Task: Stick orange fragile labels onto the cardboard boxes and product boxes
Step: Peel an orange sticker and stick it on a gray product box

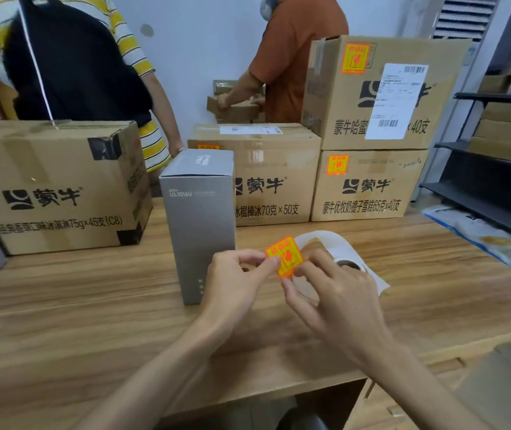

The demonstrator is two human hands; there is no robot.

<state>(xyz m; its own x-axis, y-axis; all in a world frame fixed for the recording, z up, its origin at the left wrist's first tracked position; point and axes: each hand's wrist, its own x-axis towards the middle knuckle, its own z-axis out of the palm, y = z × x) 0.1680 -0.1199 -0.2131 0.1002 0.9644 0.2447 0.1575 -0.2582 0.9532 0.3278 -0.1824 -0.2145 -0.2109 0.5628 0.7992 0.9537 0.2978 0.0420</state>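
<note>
**Tabletop**: wood-grain. Its near edge runs below my forearms. There is bare wood in front of me and to my left. The far side is walled by cartons: left cardboard box, middle cardboard box, and at the right a lower cardboard box with an upper cardboard box stacked on it. Dark shelving closes off the right side. Two people stand behind the cartons, one in a striped shirt, one in an orange shirt.

**Grey product box**: upright, in front of the middle cardboard box, just left of my hands.

**Orange fragile label**: square, bright orange with a yellow centre and red marks, tilted like a diamond, face toward me. Stuck labels of the same kind show on the upper cardboard box and the lower cardboard box. A third peeks over the grey product box.

**Position**: the label is held in the air above the tabletop, between my hands, in front of the white label roll. My left hand pinches its left edge between thumb and forefinger. My right hand pinches its lower right edge with the fingertips.
</note>
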